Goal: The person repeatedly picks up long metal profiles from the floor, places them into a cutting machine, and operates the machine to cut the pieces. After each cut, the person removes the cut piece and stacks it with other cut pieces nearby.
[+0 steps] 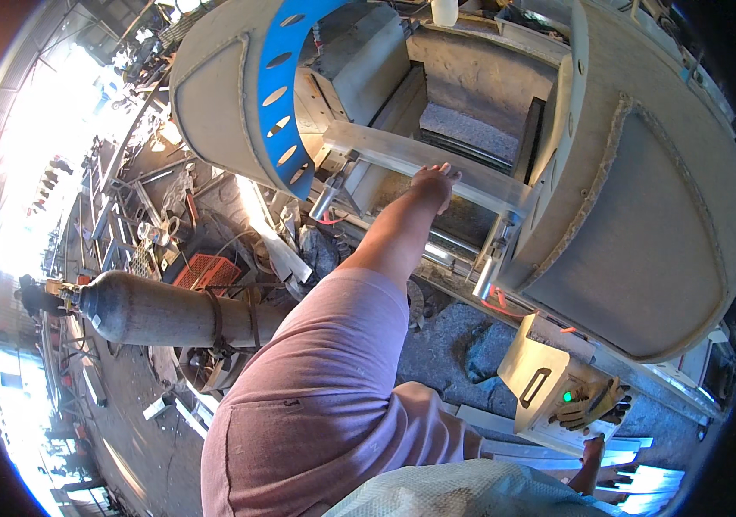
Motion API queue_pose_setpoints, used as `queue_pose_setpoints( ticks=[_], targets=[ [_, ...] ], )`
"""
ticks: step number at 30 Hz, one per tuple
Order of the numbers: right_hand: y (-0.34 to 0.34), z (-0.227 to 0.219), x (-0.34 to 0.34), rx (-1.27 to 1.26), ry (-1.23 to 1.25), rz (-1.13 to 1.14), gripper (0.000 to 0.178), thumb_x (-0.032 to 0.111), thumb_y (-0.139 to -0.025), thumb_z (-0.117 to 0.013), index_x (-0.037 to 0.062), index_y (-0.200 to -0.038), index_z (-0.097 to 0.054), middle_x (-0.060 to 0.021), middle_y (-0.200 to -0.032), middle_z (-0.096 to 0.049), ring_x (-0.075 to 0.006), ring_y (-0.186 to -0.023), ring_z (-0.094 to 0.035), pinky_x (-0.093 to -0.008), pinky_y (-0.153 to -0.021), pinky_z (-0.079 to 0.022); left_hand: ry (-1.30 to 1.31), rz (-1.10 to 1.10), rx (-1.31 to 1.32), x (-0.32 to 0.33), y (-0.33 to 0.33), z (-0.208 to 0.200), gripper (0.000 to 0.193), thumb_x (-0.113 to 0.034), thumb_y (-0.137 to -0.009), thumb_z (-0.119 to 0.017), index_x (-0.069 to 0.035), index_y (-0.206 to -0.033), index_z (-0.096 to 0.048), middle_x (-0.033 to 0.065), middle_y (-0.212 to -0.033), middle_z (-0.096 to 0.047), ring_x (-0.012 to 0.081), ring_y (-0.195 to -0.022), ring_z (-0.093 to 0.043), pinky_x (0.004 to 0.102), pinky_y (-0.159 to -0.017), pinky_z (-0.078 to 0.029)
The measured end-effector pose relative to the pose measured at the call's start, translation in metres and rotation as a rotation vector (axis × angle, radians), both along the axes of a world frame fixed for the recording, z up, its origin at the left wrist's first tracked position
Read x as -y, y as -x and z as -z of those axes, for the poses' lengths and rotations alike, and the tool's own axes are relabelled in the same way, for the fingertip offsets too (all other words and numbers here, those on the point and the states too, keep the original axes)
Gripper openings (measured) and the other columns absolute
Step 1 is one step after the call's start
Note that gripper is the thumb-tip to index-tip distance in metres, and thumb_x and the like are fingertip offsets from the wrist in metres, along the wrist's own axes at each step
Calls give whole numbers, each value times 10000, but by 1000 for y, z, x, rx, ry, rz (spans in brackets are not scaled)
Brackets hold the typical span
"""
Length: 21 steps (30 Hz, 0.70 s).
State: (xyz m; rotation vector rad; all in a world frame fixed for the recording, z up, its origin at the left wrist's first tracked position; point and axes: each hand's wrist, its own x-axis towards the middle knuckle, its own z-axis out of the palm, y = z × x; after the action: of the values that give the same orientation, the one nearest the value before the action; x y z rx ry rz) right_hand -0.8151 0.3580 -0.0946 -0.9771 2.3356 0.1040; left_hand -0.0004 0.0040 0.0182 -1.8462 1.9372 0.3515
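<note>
My left arm, in a pink sleeve, reaches forward over the machine. My left hand (434, 183) lies on a long pale flat bar (480, 186), its fingers extended over the surface. Small metal cylinders (489, 263) with red hoses sit by the bar's two ends. Behind the bar is an open metal cavity (482, 69). At the lower right, my right hand (592, 450) is by the edge of a tan metal control box (530, 366) with a lit green button (568, 396). What its fingers do is too small to make out. Work gloves (592, 409) lie on the box.
Curved metal side panels flank the machine: a grey one (635, 233) at right, and a blue strip with oval holes (275, 95) at left. A gas cylinder (161, 310) lies at left beside a red crate (208, 271). Metal scrap and strips (549, 452) litter the floor.
</note>
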Motion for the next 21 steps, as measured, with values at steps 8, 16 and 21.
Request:
queue_pose_setpoints(
  ticks=[8,16,21],
  targets=[
    [12,12,-1,37,22,20,555,40,-824,-636,116,-1346,-462,-222,-1132,-677,-436,-812,-681,-538,-453,-578,30,9,-4,-1,0,0,1192,-211,-748,-864,-291,-1675,-120,110,-1748,-104,309,-1566,-278,498,-1237,-293],
    [6,8,-2,53,53,75,557,70,-847,-599,117,-1385,-464,-222,-1137,-647,-441,-876,-658,-518,-482,-541,10,-11,-27,3,-3,5,1183,-191,-757,-857,-307,-1675,-120,94,-1754,-74,306,-1576,-250,499,-1246,-277],
    [6,7,-3,45,33,74,569,66,-851,-596,118,-1400,-457,-221,-1147,-651,-432,-868,-663,-509,-489,-542,18,-2,-7,1,-2,4,1192,-199,-758,-860,-309,-1676,-108,91,-1755,-70,308,-1575,-253,507,-1247,-273]
  ],
)
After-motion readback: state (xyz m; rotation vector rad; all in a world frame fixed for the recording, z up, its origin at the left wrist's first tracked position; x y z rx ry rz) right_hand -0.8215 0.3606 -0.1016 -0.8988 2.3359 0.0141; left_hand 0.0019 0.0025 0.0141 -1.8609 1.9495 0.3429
